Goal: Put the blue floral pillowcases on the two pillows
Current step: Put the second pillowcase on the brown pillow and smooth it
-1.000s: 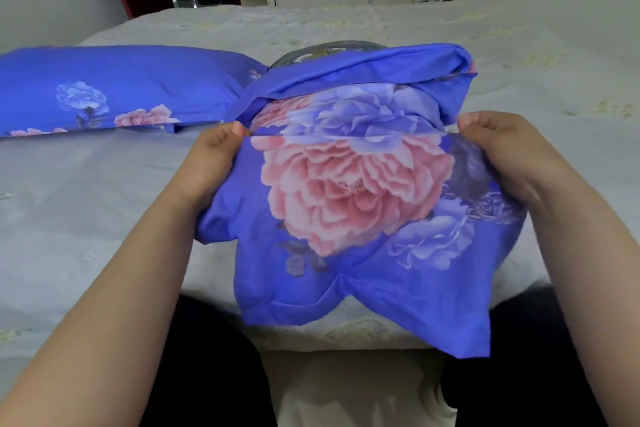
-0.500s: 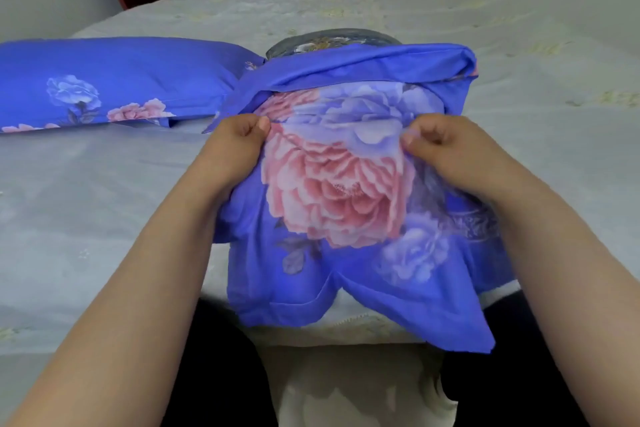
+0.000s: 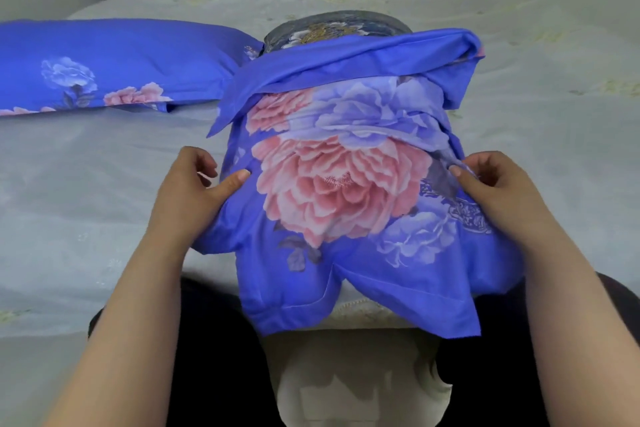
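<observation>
Smooth, faintly shiny printed cloth pillowcase [image 3: 346, 191] lies on a matt, embroidered cloth bedspread [image 3: 86, 184].

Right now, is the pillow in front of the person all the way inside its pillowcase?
No, only partly in. The pillow's dark patterned far end still sticks out past the bunched blue floral pillowcase.
</observation>
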Demonstrator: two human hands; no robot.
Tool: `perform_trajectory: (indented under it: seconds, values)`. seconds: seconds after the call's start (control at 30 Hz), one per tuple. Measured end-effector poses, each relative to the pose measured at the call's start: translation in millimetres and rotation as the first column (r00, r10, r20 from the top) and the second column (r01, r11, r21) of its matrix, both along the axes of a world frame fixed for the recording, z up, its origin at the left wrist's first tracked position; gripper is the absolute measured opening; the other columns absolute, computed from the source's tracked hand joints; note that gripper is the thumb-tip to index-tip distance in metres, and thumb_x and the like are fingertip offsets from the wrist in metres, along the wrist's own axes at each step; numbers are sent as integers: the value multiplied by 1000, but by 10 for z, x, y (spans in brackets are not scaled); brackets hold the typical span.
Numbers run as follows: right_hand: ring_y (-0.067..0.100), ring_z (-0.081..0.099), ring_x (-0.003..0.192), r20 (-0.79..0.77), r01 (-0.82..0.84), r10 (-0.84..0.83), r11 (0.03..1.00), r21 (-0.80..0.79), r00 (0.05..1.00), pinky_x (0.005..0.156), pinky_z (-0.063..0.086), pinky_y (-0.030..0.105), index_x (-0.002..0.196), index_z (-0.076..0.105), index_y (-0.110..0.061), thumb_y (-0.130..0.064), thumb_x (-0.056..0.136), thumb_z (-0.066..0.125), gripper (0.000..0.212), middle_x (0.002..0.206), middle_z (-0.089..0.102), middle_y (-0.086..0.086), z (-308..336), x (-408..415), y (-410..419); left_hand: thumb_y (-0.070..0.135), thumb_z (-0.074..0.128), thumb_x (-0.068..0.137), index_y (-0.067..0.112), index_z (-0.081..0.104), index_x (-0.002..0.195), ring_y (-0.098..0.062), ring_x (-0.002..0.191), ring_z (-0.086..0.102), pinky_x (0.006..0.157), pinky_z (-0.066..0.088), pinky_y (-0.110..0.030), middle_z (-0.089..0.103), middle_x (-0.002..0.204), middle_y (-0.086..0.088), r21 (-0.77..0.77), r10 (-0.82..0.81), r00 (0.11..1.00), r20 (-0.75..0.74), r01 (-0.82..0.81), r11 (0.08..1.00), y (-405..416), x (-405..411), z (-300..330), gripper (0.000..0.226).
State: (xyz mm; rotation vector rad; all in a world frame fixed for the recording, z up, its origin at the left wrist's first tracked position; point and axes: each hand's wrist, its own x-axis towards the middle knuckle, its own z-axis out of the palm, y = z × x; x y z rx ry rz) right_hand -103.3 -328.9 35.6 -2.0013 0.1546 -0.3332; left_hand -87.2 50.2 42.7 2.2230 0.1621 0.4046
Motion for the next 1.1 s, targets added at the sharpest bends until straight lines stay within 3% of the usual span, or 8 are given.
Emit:
perform_trajectory:
  seconds: [0.17,0.33,0.6,0.73,0.83,0.9,0.97,1.1]
  values:
    - [20,50,73,93,360,-350,922,-141,932,65,33,28,83,49,-15,-48,84,62,35,83,54,4,-151,-233,201,43,61,86,15,59,83,-20,73,56,66,38,-29,62,78,0,68,163,981,104,-171,983,-174,-283,-82,29]
    - [18,52,78,119,402,-393,914,-58,912,69,35,28,91,47,-16,-43,88,58,29,95,54,3,-229,-443,287,32,67,84,14,64,88,-1,69,57,59,39,-7,63,81,7,-191,247,964,99,-225,955,-248,-400,-173,19]
    - [17,51,81,82,467,-461,855,-227,884,69,37,31,96,56,-19,-37,94,51,18,96,53,-1,-274,-651,340,23,59,92,19,64,81,9,60,51,64,42,-8,61,73,12,-397,240,951,196,-147,906,-316,-420,-238,13]
    - [5,54,58,38,386,-432,839,385,901,59,43,20,74,60,-14,-22,94,56,22,61,62,-11,-157,-585,335,18,50,96,20,56,71,-4,60,42,58,38,-22,50,66,6,-583,140,982,124,-42,811,-286,-347,-241,26]
    - [12,68,82,24,49,-134,517,854,991,74,56,27,99,63,-7,-21,97,47,22,90,73,0,-79,-470,270,8,46,90,18,51,66,-12,61,40,56,34,-26,48,65,0,-722,-6,998,67,53,690,-233,-252,-164,27]
    - [20,65,105,48,-73,81,343,937,996,88,54,36,119,58,-8,-28,97,40,35,115,67,8,-35,-420,213,9,46,88,20,49,65,-12,54,40,52,35,-23,48,59,2,-713,-87,996,-5,57,699,-264,-214,-79,26]
    - [20,67,100,40,-113,231,311,944,972,80,57,35,110,68,-10,-28,90,44,36,111,69,8,-39,-378,182,13,45,90,23,49,68,-9,42,38,45,33,-16,47,52,6,-682,-141,988,-61,61,729,-264,-161,-27,25]
    - [11,70,69,44,-168,224,573,802,974,59,55,22,79,73,-13,-29,83,54,24,78,73,3,-20,-248,68,10,43,93,19,46,72,-6,47,43,44,33,-14,49,58,8,-677,-82,996,38,86,731,24,49,37,24]
